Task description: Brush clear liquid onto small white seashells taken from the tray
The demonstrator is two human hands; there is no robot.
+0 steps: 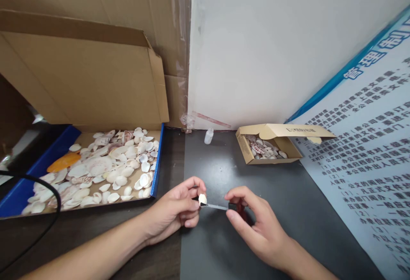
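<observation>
My left hand [184,205] is closed, pinching a small whitish shell piece [202,199] at the fingertips, with a bit of something dark beside it that I cannot make out. Facing it, my right hand [253,222] grips the black cap [232,206] of an applicator between curled fingers. From this cap a thin translucent stem [218,206] points left, its end at or very near the shell piece; whether they touch is unclear. Both hands are held above the dark grey mat [211,250]. Behind them a small clear bottle [209,136] stands near the wall.
An open cardboard box with blue sides [157,156] holds many shells, one of them orange [64,161]. At the back right stands a smaller tan box [245,150] with more shells. A black cable [56,199] loops at left; a printed poster [361,143] leans at right.
</observation>
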